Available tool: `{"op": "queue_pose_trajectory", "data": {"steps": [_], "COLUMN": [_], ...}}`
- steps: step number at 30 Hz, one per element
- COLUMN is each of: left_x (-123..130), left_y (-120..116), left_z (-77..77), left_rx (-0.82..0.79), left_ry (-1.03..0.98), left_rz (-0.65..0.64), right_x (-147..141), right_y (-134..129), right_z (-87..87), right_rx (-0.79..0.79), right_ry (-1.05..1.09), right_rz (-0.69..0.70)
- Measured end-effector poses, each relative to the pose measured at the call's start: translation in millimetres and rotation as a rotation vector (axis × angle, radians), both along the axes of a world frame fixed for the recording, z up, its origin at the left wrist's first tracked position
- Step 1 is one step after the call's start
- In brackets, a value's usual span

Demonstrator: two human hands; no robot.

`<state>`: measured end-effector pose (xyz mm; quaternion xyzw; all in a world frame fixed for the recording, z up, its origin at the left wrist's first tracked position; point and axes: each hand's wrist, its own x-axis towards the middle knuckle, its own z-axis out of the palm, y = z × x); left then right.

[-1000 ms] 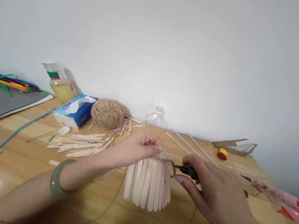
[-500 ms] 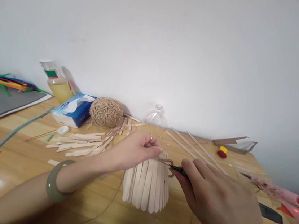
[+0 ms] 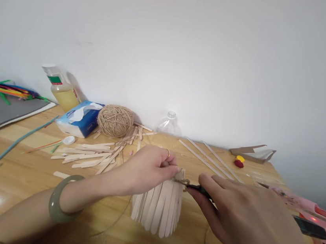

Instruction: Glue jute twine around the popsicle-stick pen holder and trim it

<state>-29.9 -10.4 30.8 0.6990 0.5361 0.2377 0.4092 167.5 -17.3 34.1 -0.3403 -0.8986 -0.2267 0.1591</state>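
A ring of pale craft sticks [image 3: 158, 212] stands in front of me, flaring at the bottom. Brown twine [image 3: 184, 181] runs round its upper part. My left hand [image 3: 157, 167] pinches at the top of the sticks, thumb and forefinger together where the twine meets them. From the right, my right hand [image 3: 238, 210] grips a black tool [image 3: 200, 189] with a slim tip touching the twine. Most of this tool is covered by my fingers, so its kind is unclear. A loose twine strand [image 3: 115, 223] trails across the table on the left.
Behind lie loose craft sticks [image 3: 93, 155], a twine ball [image 3: 115, 120], a blue tissue box [image 3: 82, 118] and a bottle [image 3: 62, 90]. A clear bottle top [image 3: 168, 123] and glue sticks [image 3: 206, 159] are near the wall. A pink glue gun [image 3: 304, 204] rests at right.
The tool in my right hand tilts slightly, and its rear end shows more. The craft-stick ring leans a little. My left hand keeps its pinch; the view has shifted slightly.
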Motion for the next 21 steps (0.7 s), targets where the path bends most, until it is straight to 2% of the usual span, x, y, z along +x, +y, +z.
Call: {"op": "queue_pose_trajectory", "data": {"steps": [9, 13, 21], "left_x": [4.4, 4.4, 4.5], "left_y": [-9.4, -9.9, -11.0], "left_z": [3.4, 1.7, 0.4], "left_rx": [0.116, 0.111, 0.1], "left_ry": [0.137, 0.14, 0.131], "left_rz": [-0.091, -0.127, -0.145], "right_x": [6.3, 8.1, 9.8], "right_y": [-3.5, -0.1, -2.2], "right_z": [0.3, 0.2, 0.5], "right_rx": [-0.11, -0.187, -0.24], "right_ry": [-0.033, -0.025, -0.033], "right_rz": [-0.003, 0.016, -0.002]}}
